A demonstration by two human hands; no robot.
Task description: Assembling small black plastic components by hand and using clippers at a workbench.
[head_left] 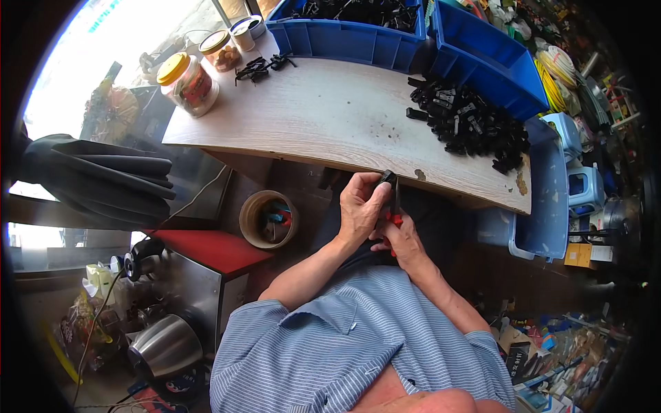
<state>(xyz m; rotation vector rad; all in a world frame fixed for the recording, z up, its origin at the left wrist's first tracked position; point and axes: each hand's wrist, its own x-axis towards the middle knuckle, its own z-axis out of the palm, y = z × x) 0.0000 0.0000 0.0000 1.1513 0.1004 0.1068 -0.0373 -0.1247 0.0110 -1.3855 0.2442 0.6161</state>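
At the table's front edge my left hand [359,210] pinches a small black plastic part [389,177] between thumb and fingers. Just to its right, my right hand [406,241] is closed round the red grips of a pair of pliers [394,220]. Their dark, narrow jaws point up toward the black part; whether they touch it is too small to tell. A pile of similar black parts [465,120] lies on the right side of the table. A few more black pieces [253,69] lie at the far left.
The pale wooden table [310,110] carries a blue crate [344,43] of black parts, another blue crate [482,62], and a yellow-lidded jar [189,86]. Below stand a round bin [246,220], a red-topped cabinet [206,249] and a steel kettle [167,344]. A blue tub [547,206] is at right.
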